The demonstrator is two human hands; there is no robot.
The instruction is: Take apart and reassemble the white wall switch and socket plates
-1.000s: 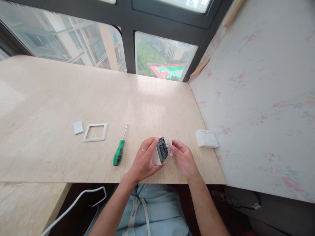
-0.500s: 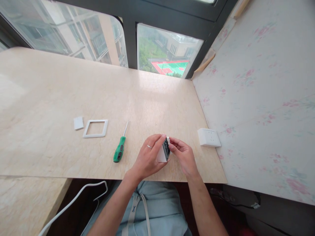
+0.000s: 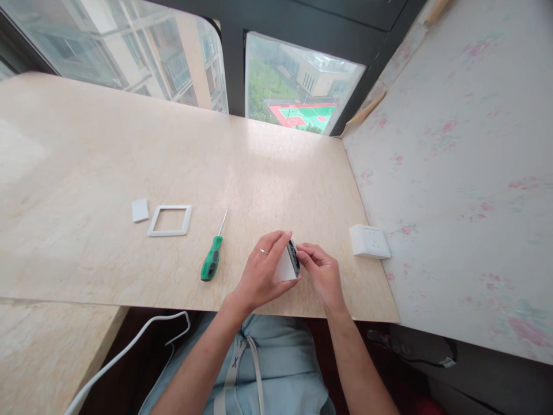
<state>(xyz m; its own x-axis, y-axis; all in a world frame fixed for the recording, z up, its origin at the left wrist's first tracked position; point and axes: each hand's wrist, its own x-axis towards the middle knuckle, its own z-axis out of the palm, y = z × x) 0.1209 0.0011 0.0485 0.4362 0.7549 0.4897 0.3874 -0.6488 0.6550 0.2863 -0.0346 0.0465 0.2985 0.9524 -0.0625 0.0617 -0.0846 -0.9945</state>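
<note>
My left hand (image 3: 264,262) is wrapped round a white wall switch body (image 3: 286,270), which is tilted so that its dark inner face (image 3: 294,257) points right. The thumb and fingers of my right hand (image 3: 320,270) are pinched together at that dark face. Whatever may be between them is hidden by the fingertips. Left of my hands a green-handled screwdriver (image 3: 211,257) lies with its metal tip pointing away from me. Beyond it lie a white rectangular frame (image 3: 151,231) and a small white plate (image 3: 140,211).
A white socket box (image 3: 370,241) is at the right, against the flowered wall (image 3: 466,190). The marble-patterned counter (image 3: 276,167) runs back to the window. A white cable (image 3: 129,341) hangs by its front edge at lower left.
The view has shifted slightly. My right fingertips are now closer against the dark face, and a small white bit seen there before is now hardly visible. My left hand keeps its hold.
</note>
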